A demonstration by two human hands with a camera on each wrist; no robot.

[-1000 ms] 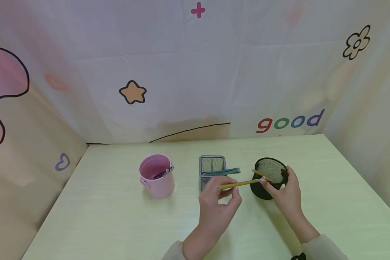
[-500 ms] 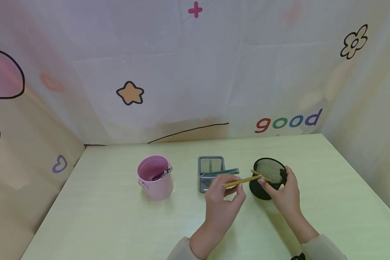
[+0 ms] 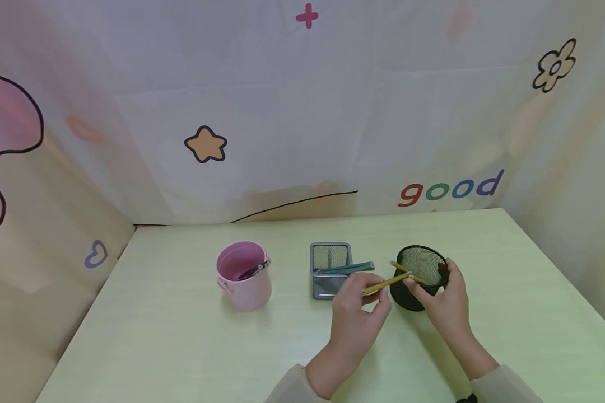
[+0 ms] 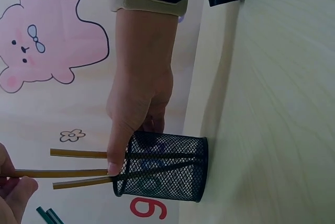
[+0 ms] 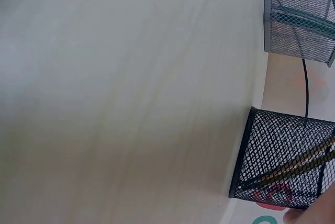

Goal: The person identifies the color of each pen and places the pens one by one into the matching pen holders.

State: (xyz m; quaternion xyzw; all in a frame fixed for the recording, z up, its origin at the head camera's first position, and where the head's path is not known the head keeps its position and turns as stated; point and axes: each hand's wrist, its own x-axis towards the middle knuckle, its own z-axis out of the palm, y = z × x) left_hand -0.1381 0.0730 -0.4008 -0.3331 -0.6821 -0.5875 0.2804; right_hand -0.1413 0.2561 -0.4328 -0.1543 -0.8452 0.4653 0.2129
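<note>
My left hand (image 3: 355, 322) pinches a yellow pencil (image 3: 394, 281) between thumb and fingers, out in front of the black mesh pencil cup (image 3: 407, 295). My right hand (image 3: 448, 308) grips that cup at its rim, thumb on the near side. In the left wrist view, the far end of the held pencil (image 4: 63, 174) meets the right thumb at the rim; whether it is inside cannot be told. Two other yellow pencils lean inside the cup, an upper pencil (image 4: 78, 153) and a lower pencil (image 4: 84, 183). Some right fingers are hidden behind the cup.
A grey mesh holder (image 3: 326, 287) with teal pencils (image 3: 360, 267) leaning out stands just beyond my left hand. Farther left is a pink bucket (image 3: 252, 294) with dark pens (image 3: 252, 272) inside. A patterned curtain (image 3: 282, 140) hangs behind the table (image 3: 181, 347).
My left hand has shifted right, carrying the yellow pencil closer to the black cup, and the pencil tilts more. My right hand keeps its grip on the cup in the same spot.
</note>
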